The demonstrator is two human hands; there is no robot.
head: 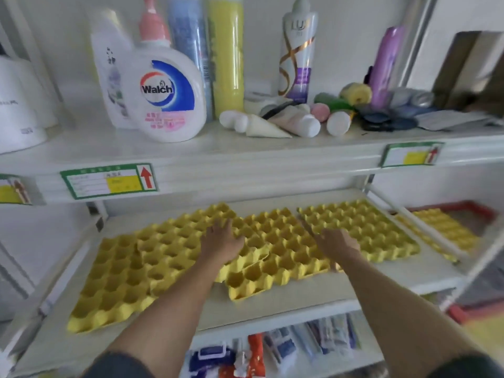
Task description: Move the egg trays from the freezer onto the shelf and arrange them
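While both bare forearms reach in from 6 o'clock, yellow egg trays lie spread across the white middle shelf. Left tray sits at 9 o'clock of the hands, its near corner close to the shelf's front edge. Second tray overlaps its far right part. Middle tray lies at an angle, its left edge tucked under the second tray. Right tray sits at 2 o'clock, overlapping the middle tray's right side.

Left hand: palm down, fingers spread flat on the second tray's right edge, not curled round anything. Right hand: also flat and open, pressing where the middle and right trays meet.

More yellow trays at 3 o'clock, beyond the shelf's end, in a red-rimmed bin. Upper shelf at 12 o'clock carries a Walch bottle and other toiletries.
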